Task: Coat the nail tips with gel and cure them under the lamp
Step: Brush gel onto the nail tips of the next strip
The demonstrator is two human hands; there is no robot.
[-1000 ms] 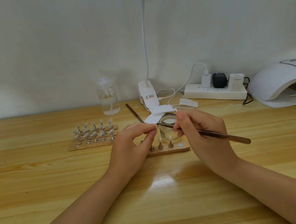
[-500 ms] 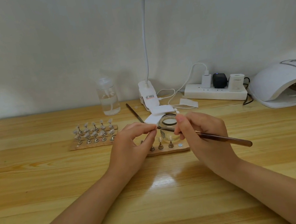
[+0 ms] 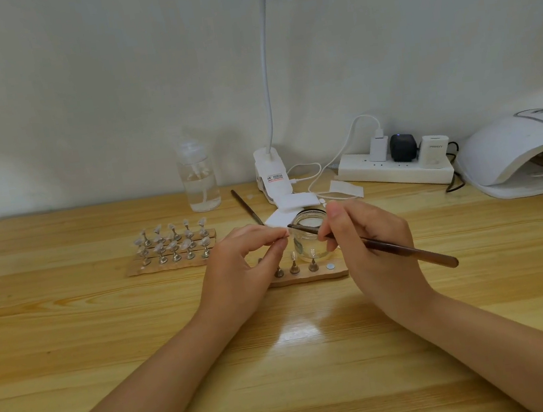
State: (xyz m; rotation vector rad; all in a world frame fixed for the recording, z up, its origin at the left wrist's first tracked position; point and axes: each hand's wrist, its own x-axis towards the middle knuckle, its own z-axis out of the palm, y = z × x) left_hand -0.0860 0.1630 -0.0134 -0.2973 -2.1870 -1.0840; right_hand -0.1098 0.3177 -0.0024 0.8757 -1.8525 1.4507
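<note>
Nail tip (image 3: 286,235): light, slippery, likely fragile; pinched in left hand (image 3: 240,265) fingertips; right hand (image 3: 368,245) grips brush (image 3: 389,247) alongside.

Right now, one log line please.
right hand holds brush | left hand pinches nail tip | brush at tip | jar behind

Both forearms bare to frame edge; no sleeves visible. Left hand (image 3: 236,265) and right hand (image 3: 372,244): fingernails short, unpainted.
</note>
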